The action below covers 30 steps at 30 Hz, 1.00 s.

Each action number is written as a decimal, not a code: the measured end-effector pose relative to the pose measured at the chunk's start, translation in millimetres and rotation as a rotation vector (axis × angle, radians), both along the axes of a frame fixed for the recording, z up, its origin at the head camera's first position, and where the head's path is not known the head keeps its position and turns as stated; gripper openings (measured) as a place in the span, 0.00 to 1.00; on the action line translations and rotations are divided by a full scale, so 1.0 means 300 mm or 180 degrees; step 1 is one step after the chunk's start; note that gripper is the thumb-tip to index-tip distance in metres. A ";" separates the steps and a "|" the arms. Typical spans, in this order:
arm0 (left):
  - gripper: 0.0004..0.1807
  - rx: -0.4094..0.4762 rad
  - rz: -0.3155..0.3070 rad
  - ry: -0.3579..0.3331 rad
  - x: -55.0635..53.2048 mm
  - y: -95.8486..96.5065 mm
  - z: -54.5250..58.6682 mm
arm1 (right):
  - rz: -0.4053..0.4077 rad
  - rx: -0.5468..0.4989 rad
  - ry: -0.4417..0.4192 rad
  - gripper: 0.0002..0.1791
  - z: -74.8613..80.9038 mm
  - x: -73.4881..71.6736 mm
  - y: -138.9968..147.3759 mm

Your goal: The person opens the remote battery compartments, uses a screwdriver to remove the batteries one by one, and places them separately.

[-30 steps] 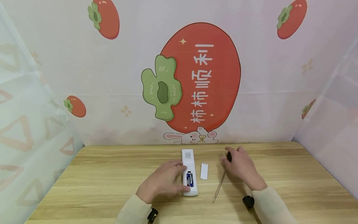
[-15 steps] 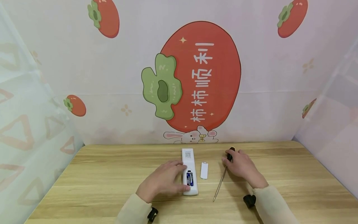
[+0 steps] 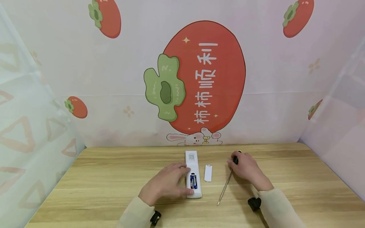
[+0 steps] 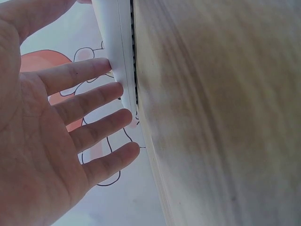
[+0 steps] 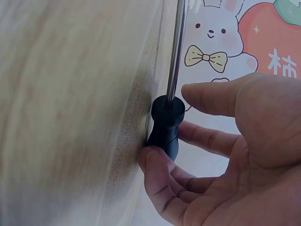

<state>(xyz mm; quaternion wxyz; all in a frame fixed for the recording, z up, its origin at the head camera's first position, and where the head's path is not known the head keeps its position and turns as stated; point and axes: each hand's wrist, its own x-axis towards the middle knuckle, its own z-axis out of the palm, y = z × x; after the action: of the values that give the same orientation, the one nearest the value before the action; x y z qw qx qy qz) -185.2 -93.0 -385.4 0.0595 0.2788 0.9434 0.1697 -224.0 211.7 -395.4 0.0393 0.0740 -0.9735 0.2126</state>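
A white remote control (image 3: 192,161) lies back up on the wooden table, its battery compartment uncovered with two blue batteries (image 3: 193,182) inside. My left hand (image 3: 166,182) rests at its left side, thumb on the near end and fingertips at the edge; in the left wrist view those fingers (image 4: 96,101) are spread and nearly straight. A screwdriver (image 3: 226,186) with a black handle (image 5: 165,123) and a metal shaft lies to the right, tip toward the near edge. My right hand (image 3: 248,166) curls its fingers round the handle, while the thumb stands near the collar.
The white battery cover (image 3: 208,173) lies on the table (image 3: 114,171) between the remote and the screwdriver. A printed cloth (image 3: 131,72) with persimmons and a rabbit hangs behind the table's far edge. Black bands sit at both wrists.
My right hand's finger has come over the end of the screwdriver handle, which has shifted slightly right. The left hand and the remote control stay put.
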 end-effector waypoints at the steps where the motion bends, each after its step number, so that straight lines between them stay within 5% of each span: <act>1: 0.42 0.0000 0.0000 -0.0001 0.000 0.000 0.000 | 0.0001 -0.0007 0.0029 0.15 -0.001 0.000 0.001; 19: 0.42 0.0017 0.0004 -0.0044 0.002 0.000 0.000 | -0.0238 -0.0199 -0.0021 0.10 0.006 0.005 0.001; 30: 0.41 0.0039 0.0040 -0.0077 0.004 0.001 0.003 | -0.0419 -0.0613 0.0157 0.12 0.015 0.002 0.004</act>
<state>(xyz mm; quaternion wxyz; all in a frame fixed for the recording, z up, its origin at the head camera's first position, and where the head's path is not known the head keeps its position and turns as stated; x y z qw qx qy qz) -184.1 -92.6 -384.6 0.0681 0.2711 0.9433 0.1792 -223.3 212.8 -391.0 0.0842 0.0110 -0.9501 0.3003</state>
